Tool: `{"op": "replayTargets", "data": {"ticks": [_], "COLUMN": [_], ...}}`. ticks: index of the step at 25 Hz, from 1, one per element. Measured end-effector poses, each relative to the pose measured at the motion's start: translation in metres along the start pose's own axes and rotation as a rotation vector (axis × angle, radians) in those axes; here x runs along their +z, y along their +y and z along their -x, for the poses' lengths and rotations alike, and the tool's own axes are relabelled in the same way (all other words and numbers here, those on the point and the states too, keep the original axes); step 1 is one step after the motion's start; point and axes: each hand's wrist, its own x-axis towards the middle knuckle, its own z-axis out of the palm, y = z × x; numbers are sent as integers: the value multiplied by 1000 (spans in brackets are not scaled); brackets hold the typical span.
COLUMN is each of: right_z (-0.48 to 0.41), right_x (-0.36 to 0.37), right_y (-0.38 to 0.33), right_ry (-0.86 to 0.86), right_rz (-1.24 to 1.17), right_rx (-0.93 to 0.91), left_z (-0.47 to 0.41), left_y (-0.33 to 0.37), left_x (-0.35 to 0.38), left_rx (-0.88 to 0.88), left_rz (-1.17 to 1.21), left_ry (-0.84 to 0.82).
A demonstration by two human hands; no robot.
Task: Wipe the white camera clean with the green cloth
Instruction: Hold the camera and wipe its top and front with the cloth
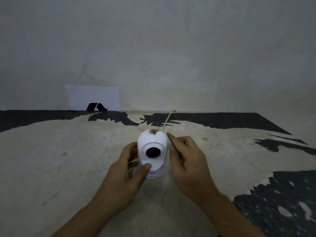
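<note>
The white camera (152,152) stands upright on the worn table, its black lens facing me and a brown smear of dirt on its top. My left hand (127,170) grips its left side and base, thumb on the front. My right hand (186,161) presses a pale green cloth (169,144) against the camera's right side; only a thin edge of the cloth shows between the fingers and the housing. A white cable (168,119) runs from behind the camera toward the wall.
The table (68,159) has a cream surface with peeling black patches at the back and right. A white sheet of paper (93,97) with a black mark leans on the wall at the back left. The wall stands close behind.
</note>
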Motion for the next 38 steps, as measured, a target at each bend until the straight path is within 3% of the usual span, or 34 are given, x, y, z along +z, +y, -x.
{"op": "replayTargets", "data": {"ticks": [3, 8, 12, 17, 20, 25, 30, 34, 38], "right_z": [4, 2, 7, 2, 8, 1, 8, 2, 2], "right_x": [-2, -12, -9, -10, -5, -9, -6, -12, -11], "right_y": [1, 2, 7, 7, 8, 1, 4, 1, -4], "right_ry": [-86, 64, -182, 6, -179, 126, -77, 99, 102], "right_rz": [74, -26, 21, 0, 112, -2, 87, 36, 48], "right_rx": [39, 15, 136, 40, 45, -16, 23, -93, -176], "left_z": [0, 0, 0, 0, 0, 1, 1, 0, 0], "left_y": [0, -1, 1, 2, 1, -1, -2, -1, 0], "left_x": [0, -1, 0, -1, 0, -1, 1, 0, -1], "left_rx": [7, -2, 10, 5, 14, 14, 15, 0, -7], "left_rz": [0, -5, -6, -10, -2, 0, -5, -11, -11], "left_ry": [0, -5, -11, -1, -2, -3, 6, -4, -9]}}
